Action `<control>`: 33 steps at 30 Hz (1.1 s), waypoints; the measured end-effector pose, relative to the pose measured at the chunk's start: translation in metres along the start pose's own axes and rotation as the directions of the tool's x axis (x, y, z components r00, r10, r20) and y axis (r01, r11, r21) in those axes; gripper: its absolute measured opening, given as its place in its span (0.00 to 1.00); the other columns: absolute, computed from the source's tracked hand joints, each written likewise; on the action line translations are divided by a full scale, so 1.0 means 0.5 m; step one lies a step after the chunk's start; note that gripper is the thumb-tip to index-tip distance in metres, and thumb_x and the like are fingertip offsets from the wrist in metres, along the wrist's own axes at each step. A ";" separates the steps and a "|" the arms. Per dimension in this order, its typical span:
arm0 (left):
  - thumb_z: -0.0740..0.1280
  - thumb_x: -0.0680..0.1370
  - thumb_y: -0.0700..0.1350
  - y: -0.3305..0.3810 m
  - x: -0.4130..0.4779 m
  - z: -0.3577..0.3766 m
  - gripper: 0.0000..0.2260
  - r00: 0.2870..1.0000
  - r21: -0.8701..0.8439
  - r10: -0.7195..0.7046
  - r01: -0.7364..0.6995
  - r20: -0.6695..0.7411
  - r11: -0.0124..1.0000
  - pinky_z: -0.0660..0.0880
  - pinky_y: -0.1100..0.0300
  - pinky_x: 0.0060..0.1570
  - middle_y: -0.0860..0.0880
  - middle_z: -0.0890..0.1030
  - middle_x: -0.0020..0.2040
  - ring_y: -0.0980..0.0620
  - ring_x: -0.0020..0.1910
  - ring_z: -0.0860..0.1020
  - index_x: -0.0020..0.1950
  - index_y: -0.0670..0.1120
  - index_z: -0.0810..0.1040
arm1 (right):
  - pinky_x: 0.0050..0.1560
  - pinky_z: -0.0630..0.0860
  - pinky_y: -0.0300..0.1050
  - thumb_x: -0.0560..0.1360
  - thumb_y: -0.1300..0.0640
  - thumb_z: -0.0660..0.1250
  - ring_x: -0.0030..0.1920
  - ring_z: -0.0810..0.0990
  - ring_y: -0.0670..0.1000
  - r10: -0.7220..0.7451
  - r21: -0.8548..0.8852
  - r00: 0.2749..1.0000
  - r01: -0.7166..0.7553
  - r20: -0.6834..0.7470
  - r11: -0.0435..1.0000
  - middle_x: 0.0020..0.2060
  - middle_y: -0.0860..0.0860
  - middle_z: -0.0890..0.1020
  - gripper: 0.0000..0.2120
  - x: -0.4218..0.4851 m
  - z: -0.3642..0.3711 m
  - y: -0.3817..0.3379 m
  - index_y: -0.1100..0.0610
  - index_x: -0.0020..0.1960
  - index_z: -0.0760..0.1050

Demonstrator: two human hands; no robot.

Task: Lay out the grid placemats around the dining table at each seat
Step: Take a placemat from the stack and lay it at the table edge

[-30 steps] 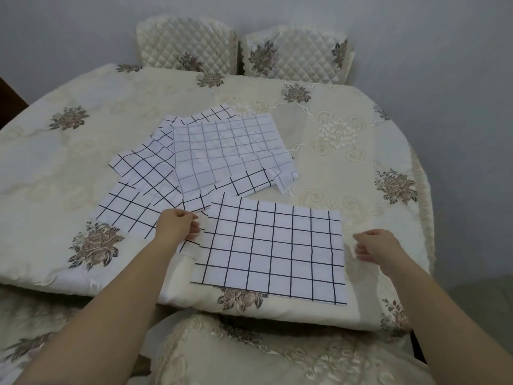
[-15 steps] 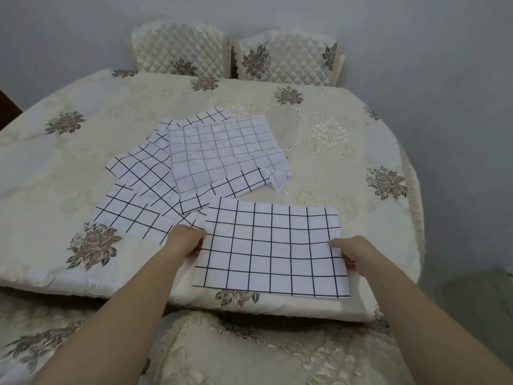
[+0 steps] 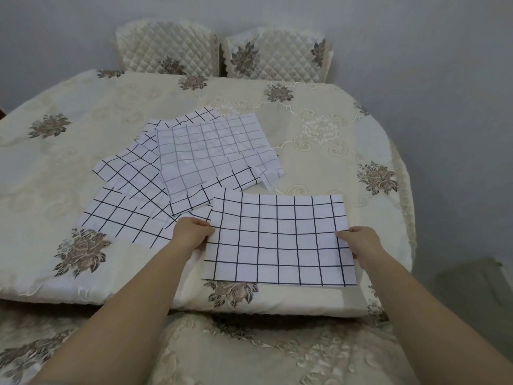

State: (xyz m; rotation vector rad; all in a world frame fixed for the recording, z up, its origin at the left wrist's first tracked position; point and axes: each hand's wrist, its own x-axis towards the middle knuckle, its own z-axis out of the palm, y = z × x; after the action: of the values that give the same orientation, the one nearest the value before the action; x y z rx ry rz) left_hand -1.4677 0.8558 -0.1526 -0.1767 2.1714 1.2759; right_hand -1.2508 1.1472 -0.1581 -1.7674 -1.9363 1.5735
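My left grip and right grip each pinch a side edge of one grid placemat at the near edge of the table. I judge I'm setting this seat; next, square it, let go, and take another from the fanned pile.

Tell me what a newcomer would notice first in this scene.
First comes the grid placemat at the near edge of the flowered tablecloth. The left hand holds its left edge and the right hand holds its right edge. Behind it, left of centre, a loose pile of placemats lies fanned out, and two quilted chairs stand at the far side.
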 end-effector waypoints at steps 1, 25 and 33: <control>0.73 0.72 0.36 0.000 0.000 0.004 0.06 1.000 0.012 0.000 0.000 -0.002 1.000 0.77 0.57 0.34 0.42 0.79 0.36 0.46 0.31 0.77 0.46 0.39 0.79 | 0.42 0.75 0.49 0.72 0.61 0.72 0.37 0.76 0.56 0.004 0.004 1.000 -0.004 -0.005 1.000 0.34 0.56 0.77 0.09 0.001 -0.003 0.002 0.58 0.36 0.73; 0.65 0.78 0.35 -0.008 -0.005 -0.015 0.06 0.999 -0.142 -0.036 0.037 0.010 0.989 0.80 0.52 0.39 0.37 0.80 0.41 0.43 0.35 0.80 0.48 0.33 0.78 | 0.59 0.77 0.57 0.71 0.59 0.72 0.51 0.80 0.60 -0.024 -0.002 0.996 0.024 -0.088 1.000 0.44 0.58 0.81 0.14 0.013 -0.031 0.014 0.65 0.53 0.80; 0.62 0.80 0.46 0.020 -0.054 0.023 0.12 0.998 -0.344 0.059 -0.046 0.028 0.938 0.80 0.51 0.49 0.40 0.83 0.46 0.43 0.44 0.83 0.50 0.38 0.79 | 0.58 0.77 0.54 0.78 0.56 0.63 0.49 0.79 0.54 -0.099 0.295 0.992 0.120 -0.082 0.948 0.43 0.54 0.80 0.08 -0.059 -0.012 -0.013 0.57 0.42 0.76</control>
State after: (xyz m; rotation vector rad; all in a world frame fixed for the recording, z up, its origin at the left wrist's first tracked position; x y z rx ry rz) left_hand -1.4449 0.8654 -0.1338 -0.2337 1.9178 1.6700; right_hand -1.2416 1.1291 -0.1350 -1.5418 -1.6311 1.6447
